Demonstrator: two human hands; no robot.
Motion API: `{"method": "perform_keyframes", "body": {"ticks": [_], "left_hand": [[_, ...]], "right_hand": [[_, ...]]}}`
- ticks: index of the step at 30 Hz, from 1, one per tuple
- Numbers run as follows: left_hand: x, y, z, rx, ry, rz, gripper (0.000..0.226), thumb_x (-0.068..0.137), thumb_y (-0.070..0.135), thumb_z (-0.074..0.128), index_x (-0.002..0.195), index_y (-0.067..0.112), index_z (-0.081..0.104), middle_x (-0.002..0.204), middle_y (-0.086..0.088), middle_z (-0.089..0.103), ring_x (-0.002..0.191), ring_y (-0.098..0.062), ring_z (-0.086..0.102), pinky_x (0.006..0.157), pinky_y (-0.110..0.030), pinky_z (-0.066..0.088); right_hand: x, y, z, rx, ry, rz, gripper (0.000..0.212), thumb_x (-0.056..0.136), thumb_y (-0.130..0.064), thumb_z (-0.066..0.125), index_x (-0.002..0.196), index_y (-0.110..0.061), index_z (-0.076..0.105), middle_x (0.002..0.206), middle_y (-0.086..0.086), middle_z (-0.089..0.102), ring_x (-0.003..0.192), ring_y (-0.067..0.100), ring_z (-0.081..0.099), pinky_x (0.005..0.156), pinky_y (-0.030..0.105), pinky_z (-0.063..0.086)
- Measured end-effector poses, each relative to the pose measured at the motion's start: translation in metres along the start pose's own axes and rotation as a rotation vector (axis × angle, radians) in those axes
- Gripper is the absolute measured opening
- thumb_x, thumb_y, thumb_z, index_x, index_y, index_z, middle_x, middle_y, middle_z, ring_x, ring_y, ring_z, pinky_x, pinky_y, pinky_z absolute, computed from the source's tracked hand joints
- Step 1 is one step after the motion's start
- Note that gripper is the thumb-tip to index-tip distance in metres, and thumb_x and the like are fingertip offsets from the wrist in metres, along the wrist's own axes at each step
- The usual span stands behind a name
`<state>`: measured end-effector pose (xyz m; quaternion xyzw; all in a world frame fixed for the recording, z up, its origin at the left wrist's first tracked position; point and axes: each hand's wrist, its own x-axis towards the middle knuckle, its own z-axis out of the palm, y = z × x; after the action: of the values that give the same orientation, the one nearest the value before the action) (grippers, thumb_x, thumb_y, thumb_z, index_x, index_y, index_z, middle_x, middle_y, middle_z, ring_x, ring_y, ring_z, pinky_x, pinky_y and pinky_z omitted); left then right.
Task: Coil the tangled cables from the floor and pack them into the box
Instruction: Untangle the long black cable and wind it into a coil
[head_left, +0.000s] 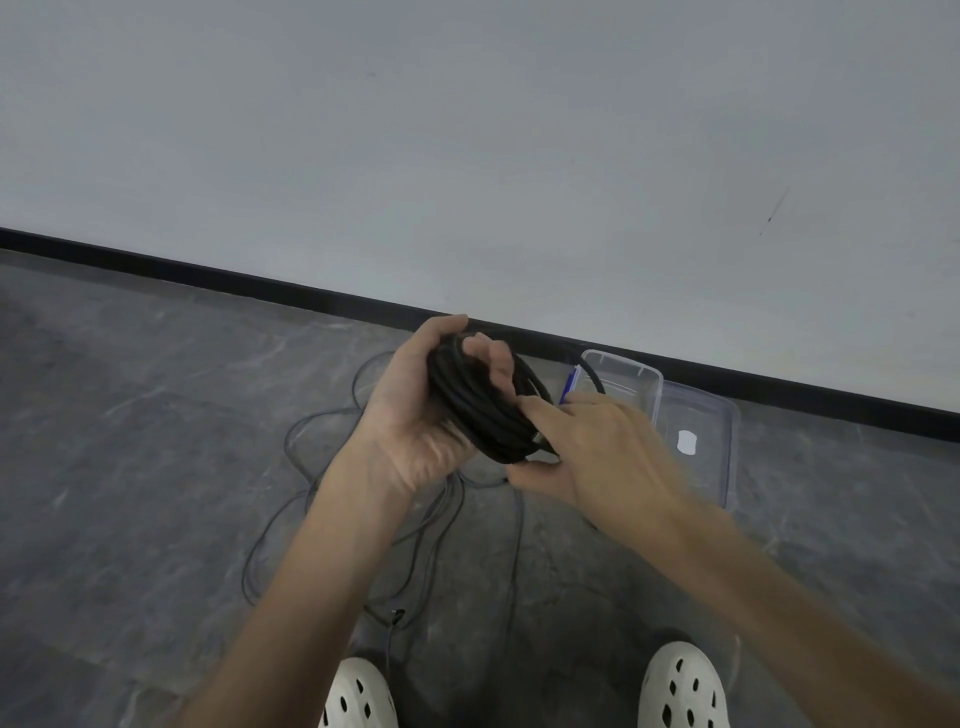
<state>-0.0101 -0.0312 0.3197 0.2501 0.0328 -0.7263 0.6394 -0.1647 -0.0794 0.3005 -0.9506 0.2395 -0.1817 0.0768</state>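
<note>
L hand (410, 415): palm toward me, fingers curled through the centre of the black coil (478, 400), thumb wrapped over its far edge. Grip is firm and the coil is held off the floor, at mid-frame.

R hand (602, 452): index finger laid along the coil's near-right edge, thumb underneath, pinching the outer turns at that point. The hand is motion-blurred, so I cannot tell the position of the other fingers.

Coil: many turns, tightly bunched, tilted approx. edge-on to the camera. One black strand leaves its upper right and arcs toward the box (722, 467).

Box: clear plastic, on the floor (130, 467) just right of the R hand, close to the baseboard (208, 273). It shows a white label and a blue part at its left end. I cannot tell lid from base.

Loose cables (441, 506): thin grey loops spread on the floor below both hands and trailing back between my shoes (680, 686). They are not yet coiled.

Behind: plain grey wall (467, 130).
</note>
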Motion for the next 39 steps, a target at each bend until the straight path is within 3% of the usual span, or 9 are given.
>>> {"method": "perform_keyframes", "body": {"ticks": [6, 11, 18, 24, 27, 29, 31, 35, 39], "left_hand": [[0.000, 0.001, -0.002, 0.113, 0.118, -0.093, 0.042, 0.085, 0.042, 0.064, 0.080, 0.000, 0.068, 0.079, -0.006, 0.067, 0.068, -0.021, 0.069, 0.058, -0.030, 0.058], [-0.002, 0.004, -0.007, 0.242, 0.139, -0.163, 0.054, 0.083, 0.055, 0.059, 0.091, 0.003, 0.065, 0.080, -0.005, 0.066, 0.067, -0.019, 0.068, 0.061, -0.031, 0.058], [-0.002, 0.009, -0.011, 0.325, 0.124, -0.161, 0.049, 0.087, 0.052, 0.055, 0.095, 0.005, 0.065, 0.090, -0.010, 0.069, 0.077, -0.021, 0.068, 0.069, -0.032, 0.056], [0.001, 0.005, -0.010, 0.786, 0.359, -0.060, 0.068, 0.089, 0.072, 0.032, 0.069, 0.015, 0.062, 0.067, -0.005, 0.055, 0.055, -0.015, 0.051, 0.052, -0.024, 0.040], [0.003, 0.002, -0.012, 1.151, 0.551, 0.103, 0.084, 0.091, 0.075, 0.011, 0.062, 0.015, 0.064, 0.067, -0.004, 0.064, 0.060, -0.016, 0.057, 0.058, -0.025, 0.044], [0.004, 0.001, -0.014, 1.388, 0.595, 0.288, 0.077, 0.094, 0.069, 0.004, 0.074, 0.019, 0.059, 0.078, -0.004, 0.065, 0.074, -0.017, 0.061, 0.074, -0.030, 0.049], [0.008, -0.001, -0.018, 1.466, 0.541, 0.486, 0.068, 0.095, 0.065, 0.007, 0.097, 0.019, 0.057, 0.093, -0.001, 0.059, 0.097, -0.019, 0.057, 0.085, -0.035, 0.042], [0.005, 0.000, -0.020, 1.469, 0.396, 0.717, 0.078, 0.076, 0.079, 0.021, 0.131, 0.028, 0.043, 0.134, 0.009, 0.041, 0.115, 0.001, 0.043, 0.085, -0.014, 0.031], [-0.006, 0.010, -0.020, 1.753, -0.028, 0.698, 0.085, 0.069, 0.066, 0.065, 0.143, 0.034, 0.038, 0.149, 0.016, 0.035, 0.136, 0.005, 0.031, 0.105, -0.016, 0.032]], "right_hand": [[-0.001, 0.005, -0.010, 0.102, -0.050, 0.035, 0.037, 0.069, -0.031, 0.084, 0.088, -0.002, 0.069, 0.053, 0.008, 0.059, 0.047, 0.022, 0.055, 0.045, 0.028, 0.041], [-0.002, 0.006, -0.011, 0.128, -0.068, 0.025, 0.041, 0.081, -0.040, 0.068, 0.101, -0.004, 0.068, 0.067, 0.010, 0.066, 0.060, 0.023, 0.061, 0.059, 0.038, 0.053], [0.001, 0.008, -0.010, 0.202, -0.034, 0.047, 0.031, 0.079, -0.033, 0.077, 0.087, -0.004, 0.068, 0.058, -0.005, 0.056, 0.050, 0.010, 0.048, 0.051, 0.026, 0.038], [-0.004, 0.015, -0.011, 0.189, -0.030, 0.054, 0.030, 0.076, -0.030, 0.079, 0.091, -0.006, 0.069, 0.064, -0.006, 0.064, 0.052, 0.012, 0.059, 0.053, 0.032, 0.052], [-0.003, 0.018, -0.008, 0.231, -0.064, 0.120, 0.027, 0.078, -0.031, 0.075, 0.090, -0.008, 0.068, 0.067, -0.008, 0.066, 0.056, 0.013, 0.061, 0.057, 0.033, 0.053], [-0.004, 0.021, -0.006, 0.268, -0.076, 0.160, 0.024, 0.078, -0.031, 0.072, 0.085, -0.008, 0.066, 0.065, -0.004, 0.064, 0.056, 0.016, 0.061, 0.058, 0.037, 0.052], [-0.004, 0.024, -0.003, 0.329, -0.088, 0.197, 0.024, 0.078, -0.029, 0.072, 0.083, -0.006, 0.065, 0.065, 0.001, 0.065, 0.059, 0.020, 0.061, 0.059, 0.040, 0.051], [-0.004, 0.024, -0.002, 0.442, -0.085, 0.241, 0.016, 0.077, -0.022, 0.073, 0.079, -0.008, 0.066, 0.065, 0.009, 0.064, 0.062, 0.024, 0.059, 0.059, 0.043, 0.049], [-0.002, 0.027, -0.009, 0.525, -0.110, 0.224, 0.021, 0.076, -0.024, 0.073, 0.069, -0.008, 0.062, 0.057, 0.008, 0.057, 0.047, 0.013, 0.045, 0.052, 0.040, 0.041]]}}
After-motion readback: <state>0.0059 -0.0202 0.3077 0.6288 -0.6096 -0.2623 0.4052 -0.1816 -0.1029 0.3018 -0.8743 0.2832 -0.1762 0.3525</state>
